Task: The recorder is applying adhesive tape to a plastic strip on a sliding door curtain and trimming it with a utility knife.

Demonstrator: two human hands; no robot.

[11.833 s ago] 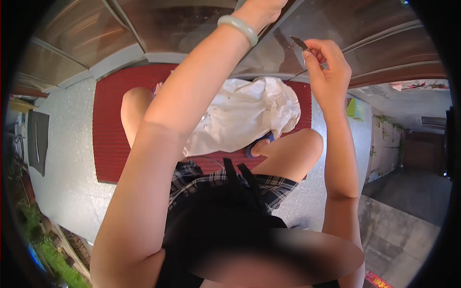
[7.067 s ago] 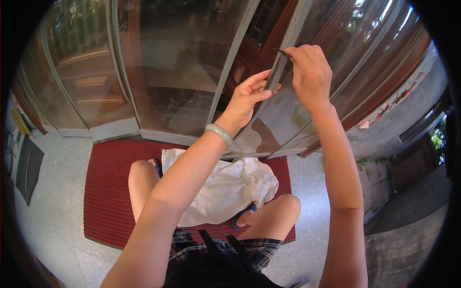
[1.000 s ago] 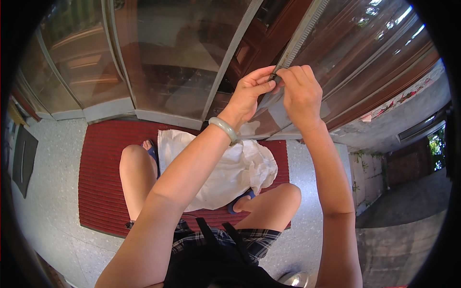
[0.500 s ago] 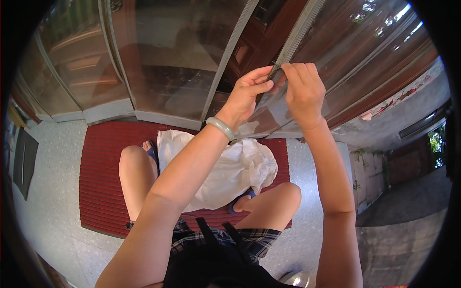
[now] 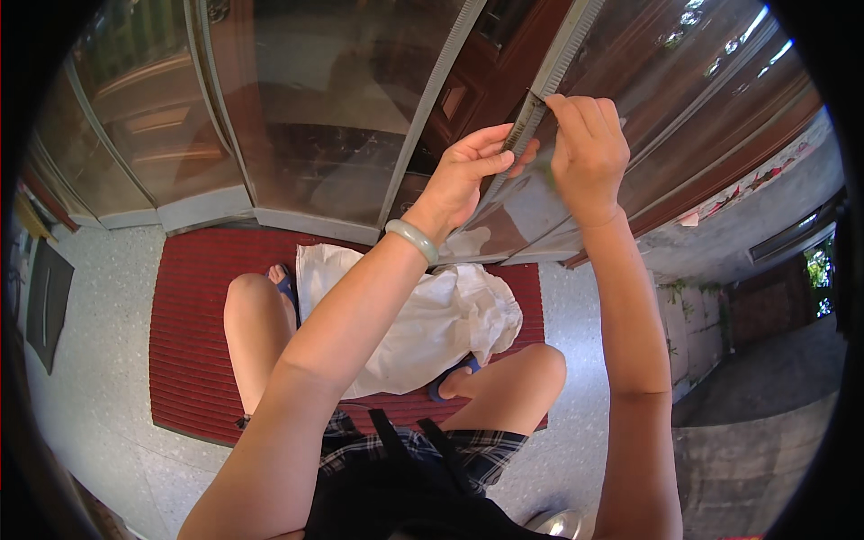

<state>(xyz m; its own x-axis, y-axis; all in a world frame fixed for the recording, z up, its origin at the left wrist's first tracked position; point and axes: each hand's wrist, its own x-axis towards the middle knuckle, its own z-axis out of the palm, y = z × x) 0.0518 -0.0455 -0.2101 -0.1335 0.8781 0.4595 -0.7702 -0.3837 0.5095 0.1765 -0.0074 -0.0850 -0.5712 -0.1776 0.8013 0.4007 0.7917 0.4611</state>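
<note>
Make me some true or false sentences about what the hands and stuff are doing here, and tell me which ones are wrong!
1. The left hand holds a toothed strip. True.
2. The bangle is on the right wrist. False: the pale bangle is on the left wrist.
3. A white cloth lies over part of the red mat. True.
4. The right hand rests on a knee. False: the right hand is up by the strip.
5. The shorts are plaid. True.

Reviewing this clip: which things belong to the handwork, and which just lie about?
In use:
ridged strip, pinched by the left hand
thin dark tool, in the right hand

Apparently just lying about:
white cloth
red mat
dark flat piece at far left
</note>
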